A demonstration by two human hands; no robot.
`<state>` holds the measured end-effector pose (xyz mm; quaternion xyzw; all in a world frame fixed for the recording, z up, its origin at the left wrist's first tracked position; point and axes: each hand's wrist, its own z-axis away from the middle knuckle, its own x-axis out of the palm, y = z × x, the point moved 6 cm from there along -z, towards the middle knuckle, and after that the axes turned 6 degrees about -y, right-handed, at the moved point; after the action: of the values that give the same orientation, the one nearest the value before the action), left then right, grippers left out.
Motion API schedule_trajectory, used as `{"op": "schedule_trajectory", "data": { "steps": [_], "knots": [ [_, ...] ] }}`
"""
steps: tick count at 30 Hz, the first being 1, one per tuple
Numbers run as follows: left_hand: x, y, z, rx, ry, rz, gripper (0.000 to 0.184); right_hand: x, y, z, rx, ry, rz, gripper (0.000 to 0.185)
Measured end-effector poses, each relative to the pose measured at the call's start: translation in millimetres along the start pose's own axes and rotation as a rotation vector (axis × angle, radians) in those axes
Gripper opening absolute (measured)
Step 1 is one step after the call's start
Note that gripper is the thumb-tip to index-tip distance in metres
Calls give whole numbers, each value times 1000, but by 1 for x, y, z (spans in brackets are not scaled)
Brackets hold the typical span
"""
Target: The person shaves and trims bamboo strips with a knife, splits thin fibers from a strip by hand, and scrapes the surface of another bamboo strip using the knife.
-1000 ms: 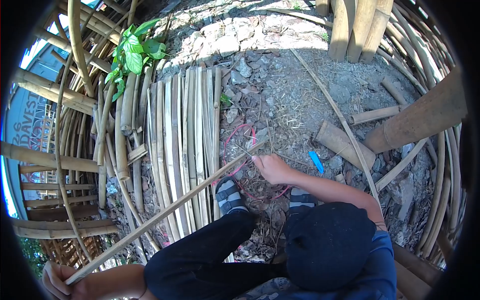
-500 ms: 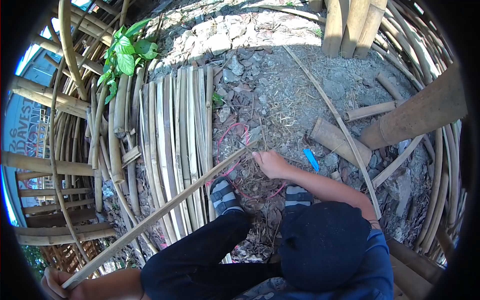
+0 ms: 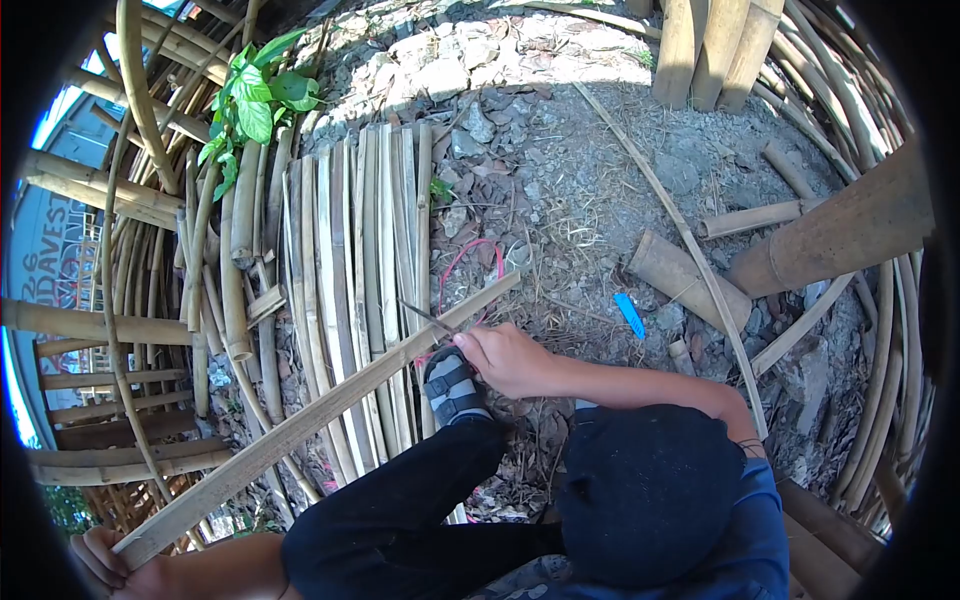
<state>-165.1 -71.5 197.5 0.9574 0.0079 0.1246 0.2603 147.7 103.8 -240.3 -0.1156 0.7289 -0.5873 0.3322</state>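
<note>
Head view: "26", "DAVEST" legible on wall [image 3: 35,225] beyond left hand [image 3: 112,568], rest unclear; left hand clasps bamboo strip [image 3: 320,412] end; right hand [image 3: 505,362] grips knife [image 3: 418,311], blade at strip just past fingers

The left hand [image 3: 112,568] sits at the lower left, its fingers [image 3: 95,556] curled in a grip, the bare left forearm [image 3: 225,566] nearly level. The right forearm [image 3: 620,380] reaches inward from a bent elbow [image 3: 738,408]; the right hand [image 3: 508,362] is clenched, its back facing up.
</note>
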Motion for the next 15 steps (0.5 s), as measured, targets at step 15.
{"op": "schedule_trajectory", "data": {
  "steps": [15],
  "knots": [
    [-10,-8,-5,-116,65,-181,29,5,-15,6,-23,-30,48,44]
  ]
}}
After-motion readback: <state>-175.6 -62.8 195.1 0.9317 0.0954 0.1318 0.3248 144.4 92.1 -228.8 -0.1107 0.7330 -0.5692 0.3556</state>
